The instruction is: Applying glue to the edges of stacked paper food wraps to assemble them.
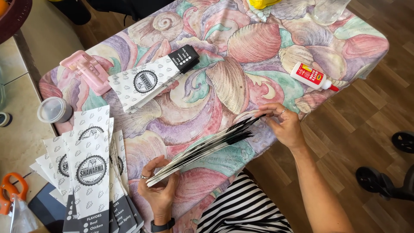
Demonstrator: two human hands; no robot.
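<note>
A stack of long flat paper sleeves [202,149], white with black ends, is held edge-on above the table. My left hand [158,190] grips its white end near my body. My right hand [282,125] pinches its black end at the table's right edge. A second small stack of printed sleeves [148,82] lies flat in the middle of the table. Several more printed sleeves [90,168] are fanned out at the near left.
A shell-patterned cloth [241,56] covers the table. A white glue bottle with a red cap [311,76] lies at the right. A pink clip-like holder [86,69], a small round lidded container [54,110] and orange-handled scissors [10,190] sit at the left.
</note>
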